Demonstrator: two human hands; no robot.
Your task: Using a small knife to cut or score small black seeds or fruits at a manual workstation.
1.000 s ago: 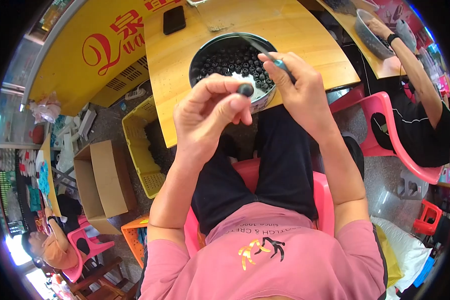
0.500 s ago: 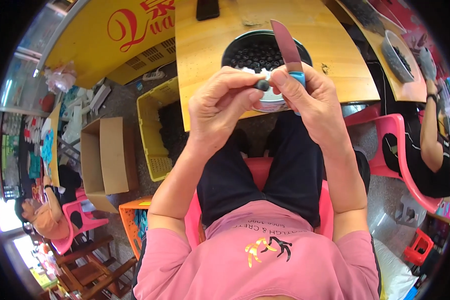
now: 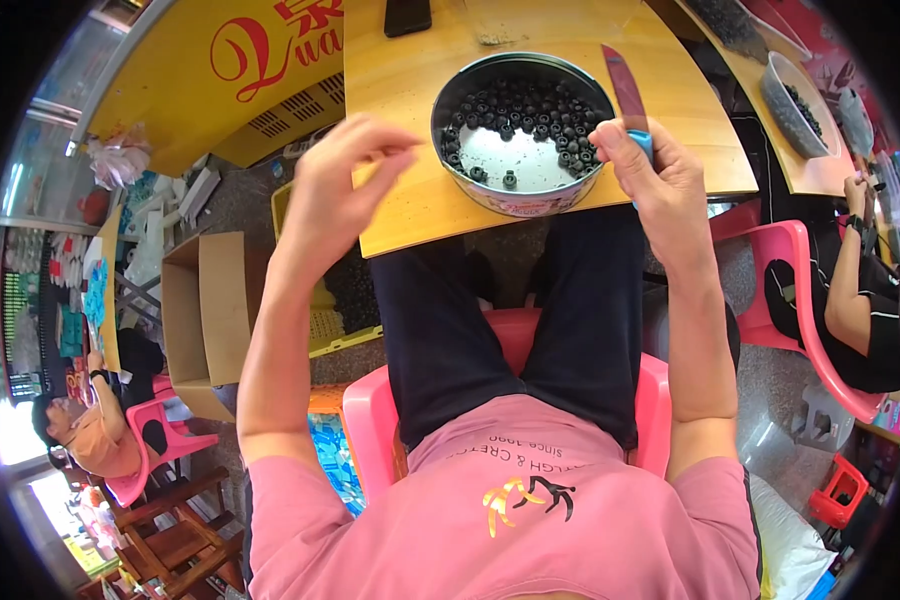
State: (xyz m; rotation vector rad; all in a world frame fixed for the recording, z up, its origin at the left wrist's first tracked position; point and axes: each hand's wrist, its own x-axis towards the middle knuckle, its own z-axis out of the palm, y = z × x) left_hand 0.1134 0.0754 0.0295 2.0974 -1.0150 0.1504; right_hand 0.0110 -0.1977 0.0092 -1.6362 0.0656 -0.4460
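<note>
My right hand [image 3: 662, 185] is closed round the blue handle of a knife [image 3: 623, 88], its blade pointing up beside the right rim of a round metal tin [image 3: 526, 205]. Many small, dark, round pieces [image 3: 530, 108] lie in the tin, mostly toward its far side, and part of the pale bottom shows. Left of the tin, over the table's left edge, my left hand [image 3: 342, 190] is slightly blurred. Its thumb and fingers are apart, and nothing shows between them.
The tin stands on a wooden table [image 3: 400, 90] with a dark phone [image 3: 407, 16] at the back. Below left, a yellow crate [image 3: 345, 342] with dark contents is partly hidden by my arm. A cardboard box [image 3: 210, 310] stands further left. Another person's arm [image 3: 850, 285] is at the right.
My left hand has moved left from the tin, and the dark round piece it pinched is no longer seen. My right hand has shifted right with the knife, uncovering the tin.
</note>
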